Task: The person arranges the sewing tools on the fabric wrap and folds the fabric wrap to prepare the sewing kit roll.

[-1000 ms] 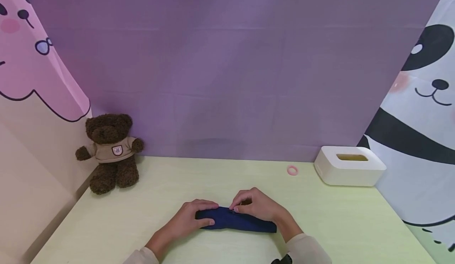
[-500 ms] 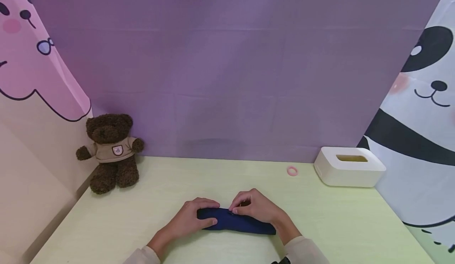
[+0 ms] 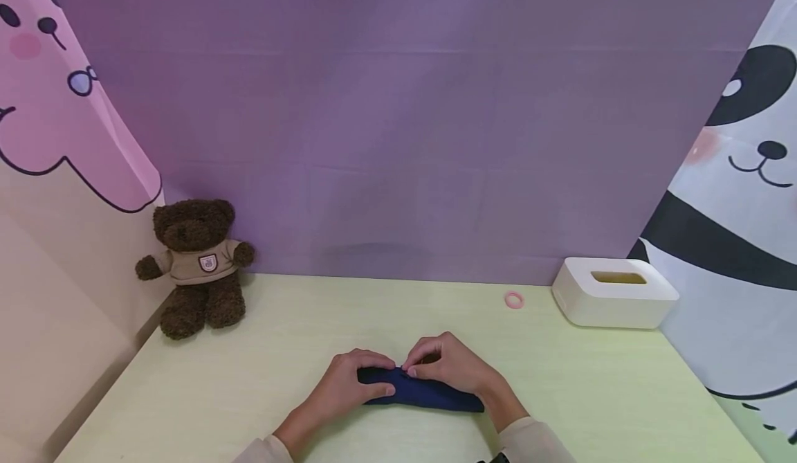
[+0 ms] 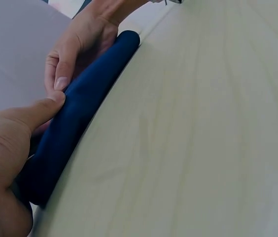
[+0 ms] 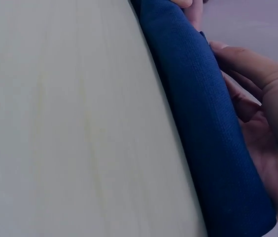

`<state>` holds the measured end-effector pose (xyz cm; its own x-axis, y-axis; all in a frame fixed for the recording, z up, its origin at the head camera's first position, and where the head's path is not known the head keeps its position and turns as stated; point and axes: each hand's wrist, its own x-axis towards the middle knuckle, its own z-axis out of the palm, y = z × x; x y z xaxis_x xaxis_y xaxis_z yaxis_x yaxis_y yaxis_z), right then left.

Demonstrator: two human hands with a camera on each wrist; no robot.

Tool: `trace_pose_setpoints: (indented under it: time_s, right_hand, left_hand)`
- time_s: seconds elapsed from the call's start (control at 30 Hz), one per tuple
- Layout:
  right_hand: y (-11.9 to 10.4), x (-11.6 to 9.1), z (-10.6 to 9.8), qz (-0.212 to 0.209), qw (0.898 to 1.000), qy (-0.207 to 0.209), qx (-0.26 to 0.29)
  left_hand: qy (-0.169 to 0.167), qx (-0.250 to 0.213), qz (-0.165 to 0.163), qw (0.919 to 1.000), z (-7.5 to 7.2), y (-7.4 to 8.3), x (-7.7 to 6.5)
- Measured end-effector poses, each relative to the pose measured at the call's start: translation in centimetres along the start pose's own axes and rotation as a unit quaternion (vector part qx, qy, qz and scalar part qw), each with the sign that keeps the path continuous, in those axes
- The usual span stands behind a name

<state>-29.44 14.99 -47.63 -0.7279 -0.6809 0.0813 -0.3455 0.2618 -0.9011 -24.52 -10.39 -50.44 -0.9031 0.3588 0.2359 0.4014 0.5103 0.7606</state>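
A long, narrow dark blue fabric pouch lies across the table in front of the person; its smooth rounded side shows in the right wrist view. My left hand grips its left part, thumb on the near side and fingers over the far side. At the upper edge, right of the middle, my right hand pinches with thumb and forefinger, its other fingers curled behind. I cannot tell what small part sits between these fingertips. Both hands' fingertips are close together along that edge. The right hand hides part of the pouch's far side.
A pink ring lies near the back edge of the pale wooden table. The white tissue box stands at the back right, and a brown teddy bear sits at the back left. A purple cloth hangs behind.
My left hand has slid a little to the right along the pouch, toward the right hand. The right hand keeps its pinch in nearly the same place.
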Motion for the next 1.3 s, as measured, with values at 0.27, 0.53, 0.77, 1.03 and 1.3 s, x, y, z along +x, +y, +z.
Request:
trace_pose_setpoints:
  time_s: [0.27,0.53,0.77,1.03,1.3]
  right_hand:
    - [-0.09,-0.1,0.27,-0.009,1.0,-0.003,0.005]
    - [-0.45,-0.27,0.45,-0.002,1.0,-0.004,-0.013]
    - [-0.42,-0.47,0.42,0.006,1.0,-0.004,-0.023]
    - [0.01,-0.44,0.09,0.0,1.0,-0.011,-0.009]
    - [-0.16,-0.57,-0.19,-0.004,0.999,0.002,-0.047]
  left_hand:
    - [0.006,-0.007,-0.005,0.9999,0.12,-0.1,-0.16]
    - [0.009,-0.007,-0.007,0.9999,0.12,-0.07,-0.2]
    - [0.005,-0.009,-0.003,0.9999,0.35,-0.31,-0.17]
    - [0.007,-0.01,-0.001,0.9999,0.48,-0.39,0.03]
    - [0.002,-0.003,0.008,1.0,0.4,-0.29,0.14]
